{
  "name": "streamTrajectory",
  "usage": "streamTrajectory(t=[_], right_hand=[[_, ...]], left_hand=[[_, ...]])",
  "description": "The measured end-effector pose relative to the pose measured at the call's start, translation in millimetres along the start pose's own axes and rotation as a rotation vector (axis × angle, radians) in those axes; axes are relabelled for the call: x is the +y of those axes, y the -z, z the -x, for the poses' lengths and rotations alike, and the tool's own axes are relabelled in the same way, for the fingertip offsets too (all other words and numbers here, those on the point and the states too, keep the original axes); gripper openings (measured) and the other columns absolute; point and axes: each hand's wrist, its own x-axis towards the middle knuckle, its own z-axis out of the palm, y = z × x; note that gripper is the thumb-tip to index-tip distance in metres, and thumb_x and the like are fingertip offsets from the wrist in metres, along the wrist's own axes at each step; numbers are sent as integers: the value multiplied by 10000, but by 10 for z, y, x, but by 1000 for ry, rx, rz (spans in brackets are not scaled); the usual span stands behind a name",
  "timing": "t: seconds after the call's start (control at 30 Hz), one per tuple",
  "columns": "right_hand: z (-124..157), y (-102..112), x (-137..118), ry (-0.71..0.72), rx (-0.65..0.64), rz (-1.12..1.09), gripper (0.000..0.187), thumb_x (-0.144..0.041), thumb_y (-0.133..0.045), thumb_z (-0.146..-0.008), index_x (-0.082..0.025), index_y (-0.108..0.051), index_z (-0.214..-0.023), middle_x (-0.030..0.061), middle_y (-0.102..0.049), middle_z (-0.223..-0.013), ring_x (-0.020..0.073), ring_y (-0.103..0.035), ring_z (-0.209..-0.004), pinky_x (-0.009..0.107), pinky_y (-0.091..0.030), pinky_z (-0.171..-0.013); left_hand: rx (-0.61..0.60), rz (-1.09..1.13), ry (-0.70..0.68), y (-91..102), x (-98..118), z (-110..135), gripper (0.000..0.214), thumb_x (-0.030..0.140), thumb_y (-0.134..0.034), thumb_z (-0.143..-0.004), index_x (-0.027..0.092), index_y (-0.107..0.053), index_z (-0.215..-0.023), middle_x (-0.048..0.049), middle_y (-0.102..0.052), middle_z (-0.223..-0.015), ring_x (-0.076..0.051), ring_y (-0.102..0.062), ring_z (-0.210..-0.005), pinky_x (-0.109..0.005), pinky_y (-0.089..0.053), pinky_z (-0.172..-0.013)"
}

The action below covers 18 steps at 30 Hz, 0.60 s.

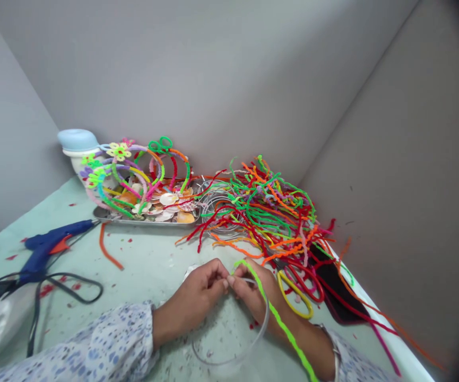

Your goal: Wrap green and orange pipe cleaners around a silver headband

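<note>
My left hand (197, 297) is closed in a pinch, its fingertips meeting those of my right hand (259, 294). Between them is one end of a clear plastic hoop, like a headband (263, 331), whose curve hangs below my hands. A lime-green pipe cleaner (283, 326) starts at the pinched fingers, passes over the back of my right hand and trails down along the forearm. My right thumb and fingers are closed on the hoop. Exactly what my left fingertips grip is partly hidden, but the green end and the hoop meet there.
A metal tray (165, 224) holds shells and pipe-cleaner-wrapped headbands (133, 172). A pile of pipe cleaners (269, 201) lies over clear hoops (219, 212). Yellow- and red-handled scissors (293, 297) and a phone (338, 292) lie right; a blue glue gun (40, 254) with cord lies left, a white-blue container (80, 148) behind.
</note>
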Motion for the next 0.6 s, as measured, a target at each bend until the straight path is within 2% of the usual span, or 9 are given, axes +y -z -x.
streamTrajectory(t=[0.13, 0.23, 0.6], right_hand=[[-3, 18, -71, 23, -15, -50, 119, -304, -553, -854, -191, -551, -815, -19, -578, -690, 128, -535, -599, 222, -414, -539], [-1, 26, -100, 8, -18, -104, 81, -266, -543, -846, -192, -574, -858, -10, -594, -721, 134, -546, -627, 224, -421, -552], [-11, 19, -64, -24, -12, -144, 75, -264, -559, -824, -190, -569, -834, -16, -575, -701, 129, -522, -606, 221, -411, -534]], left_hand=[[32, 183, 63, 5, 7, -47, 177, 320, -601, -813, 169, -523, -761, 68, -435, -584, -80, -337, -512, -210, -241, -486], [37, 262, 106, 4, 27, -73, 193, 325, -627, -782, 170, -516, -755, 62, -464, -577, -69, -322, -472, -217, -210, -452], [30, 274, 119, 5, 35, -74, 176, 308, -623, -765, 169, -517, -745, 46, -498, -580, -61, -330, -455, -220, -206, -441]])
